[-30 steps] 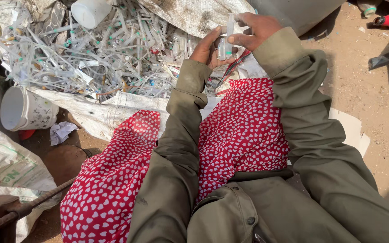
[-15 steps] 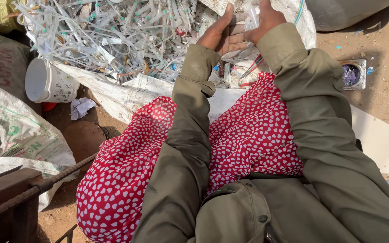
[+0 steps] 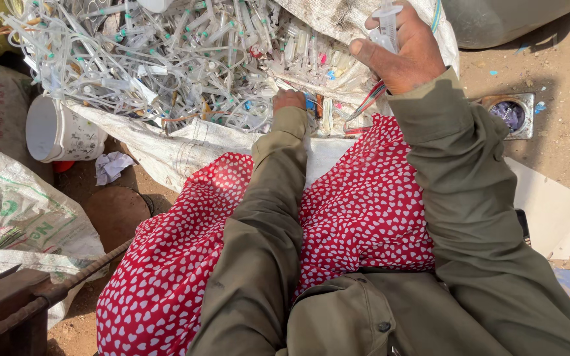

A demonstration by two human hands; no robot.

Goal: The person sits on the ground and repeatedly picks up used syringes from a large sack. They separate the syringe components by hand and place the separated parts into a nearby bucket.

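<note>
A big heap of used plastic syringes and clear tubing (image 3: 186,59) lies on a white woven sack (image 3: 186,148) in front of my lap, which is covered by a red cloth with white hearts. My right hand (image 3: 404,53) is raised at the top right, fingers closed around a clear syringe (image 3: 388,23). My left hand (image 3: 289,100) reaches down into the near edge of the heap; its fingers are curled and mostly hidden behind the olive sleeve, so what it grips is not visible.
A white plastic tub (image 3: 57,132) lies on its side at the left. Printed woven sacks (image 3: 14,204) and a rusty metal bar (image 3: 41,296) sit at the lower left. A small metal tray (image 3: 510,113) and flat cardboard (image 3: 549,211) rest on the sandy ground at right.
My hands were together at the top of the heap. Now they have parted: the right one lifted with a syringe, the left one dropped to the heap's near edge. The view shifted slightly.
</note>
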